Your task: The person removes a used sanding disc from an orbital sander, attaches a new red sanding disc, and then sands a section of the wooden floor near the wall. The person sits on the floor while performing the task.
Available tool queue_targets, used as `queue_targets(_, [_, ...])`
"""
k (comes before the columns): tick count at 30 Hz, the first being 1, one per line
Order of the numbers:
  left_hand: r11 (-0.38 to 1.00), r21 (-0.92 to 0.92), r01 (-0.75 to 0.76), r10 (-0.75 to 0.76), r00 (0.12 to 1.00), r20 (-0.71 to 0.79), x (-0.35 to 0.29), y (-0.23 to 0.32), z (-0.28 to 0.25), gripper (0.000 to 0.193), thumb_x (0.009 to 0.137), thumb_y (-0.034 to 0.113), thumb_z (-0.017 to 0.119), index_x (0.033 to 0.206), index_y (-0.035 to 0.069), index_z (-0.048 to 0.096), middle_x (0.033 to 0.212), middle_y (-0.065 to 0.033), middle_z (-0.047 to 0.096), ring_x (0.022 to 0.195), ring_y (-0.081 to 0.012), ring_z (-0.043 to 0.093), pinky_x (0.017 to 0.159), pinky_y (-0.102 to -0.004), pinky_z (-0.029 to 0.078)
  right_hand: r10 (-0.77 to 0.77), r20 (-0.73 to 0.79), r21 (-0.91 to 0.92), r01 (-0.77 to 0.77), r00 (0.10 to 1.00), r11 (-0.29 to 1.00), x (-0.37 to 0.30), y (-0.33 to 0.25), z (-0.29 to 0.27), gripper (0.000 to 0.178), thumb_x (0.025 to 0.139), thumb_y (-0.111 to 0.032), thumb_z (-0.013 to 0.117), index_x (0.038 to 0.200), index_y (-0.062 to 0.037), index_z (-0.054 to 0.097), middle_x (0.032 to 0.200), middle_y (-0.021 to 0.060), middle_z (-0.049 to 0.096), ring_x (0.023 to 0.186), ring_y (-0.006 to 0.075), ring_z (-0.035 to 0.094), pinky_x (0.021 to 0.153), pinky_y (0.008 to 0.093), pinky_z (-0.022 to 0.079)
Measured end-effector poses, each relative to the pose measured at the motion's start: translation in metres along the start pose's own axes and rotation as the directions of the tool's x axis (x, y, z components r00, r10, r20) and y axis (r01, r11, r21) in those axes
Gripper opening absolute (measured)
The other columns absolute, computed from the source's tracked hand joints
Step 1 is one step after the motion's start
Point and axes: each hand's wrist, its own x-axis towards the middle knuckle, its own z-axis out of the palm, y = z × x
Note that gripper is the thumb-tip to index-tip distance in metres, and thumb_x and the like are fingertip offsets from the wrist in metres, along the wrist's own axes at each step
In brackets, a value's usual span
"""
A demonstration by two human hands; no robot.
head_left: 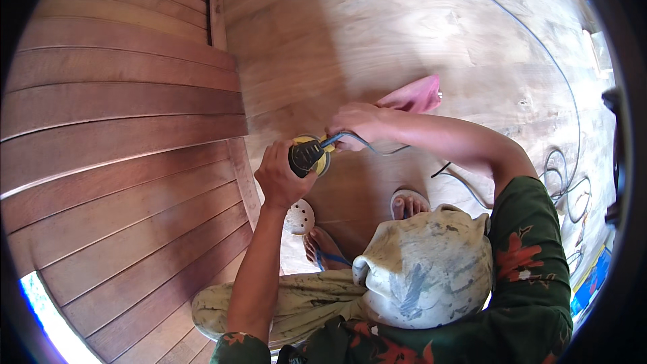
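A black-and-yellow electric sander (pixel 307 158) is in front of me, close to the edge of the reddish-brown planks. My left hand (pixel 275 176) wraps round its black top grip. My right hand (pixel 356 125) is curled at its far right side, by the blue-grey power cord (pixel 386 152). Some of the right fingers are hidden. From beyond that hand a pink cloth dust bag (pixel 412 96) sticks out to the right. A round pale sanding disc with holes (pixel 299 218) lies nearer me, beside my left foot. The sander's pad is mostly hidden underneath.
A surface of reddish-brown wooden planks (pixel 128 104) fills the left. Dusty wooden flooring (pixel 377 34) spreads ahead and right. A long cable (pixel 539 40) curves down the right to loose coils (pixel 563 178). My sandalled feet (pixel 327 249) and stained trouser knee (pixel 428 269) are close below.
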Motion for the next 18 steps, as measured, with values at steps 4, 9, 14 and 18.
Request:
queue_targets(4, [0.999,0.034,0.022,-0.023,0.999,0.033,0.0,-0.003,-0.003,0.057,0.067,0.022,0.088,0.119,0.011,0.067,0.109,-0.0134,0.072,0.102,-0.0409,0.072,0.084,-0.0534,0.06,0.029,0.024,0.011,-0.029,0.999,1.0,-0.002,-0.002,-0.004,0.021,0.085,-0.034,0.089,0.091,-0.0151,0.082,0.089,0.0132,0.081,0.093,0.0397,0.079,0.08,0.0552,0.06])
queue_targets(9, [0.999,0.052,-0.006,0.004,1.0,0.029,-0.007,-0.008,-0.002,0.057,0.068,0.024,0.09,0.119,0.011,0.067,0.107,-0.0123,0.073,0.101,-0.0395,0.073,0.082,-0.0521,0.061,0.088,0.294,-0.121,-0.054,0.952,0.991,0.011,0.0,-0.011,0.027,0.086,-0.038,0.091,0.097,-0.0146,0.082,0.088,0.0123,0.08,0.093,0.0402,0.078,0.08,0.0557,0.06])
queue_targets(14, [0.999,-0.022,-0.04,0.04,0.999,0.001,-0.009,-0.01,-0.003,0.057,0.068,0.025,0.092,0.118,0.012,0.068,0.106,-0.0104,0.073,0.1,-0.0377,0.073,0.081,-0.0503,0.061,0.13,0.485,-0.092,-0.097,0.865,0.991,0.027,0.003,-0.006,0.036,0.088,-0.045,0.093,0.104,-0.0129,0.085,0.091,0.0157,0.081,0.091,0.0393,0.079,0.08,0.0547,0.059])
queue_targets(18, [1.0,-0.008,-0.014,0.014,1.0,0.0,-0.007,-0.009,-0.005,0.059,0.067,0.026,0.093,0.119,0.013,0.068,0.109,-0.0095,0.073,0.102,-0.0367,0.074,0.081,-0.0496,0.061,0.2,0.55,-0.086,-0.183,0.811,0.979,0.039,0.009,-0.004,0.037,0.088,-0.047,0.094,0.098,-0.0141,0.08,0.087,0.0124,0.08,0.083,0.0353,0.075,0.077,0.0492,0.058])
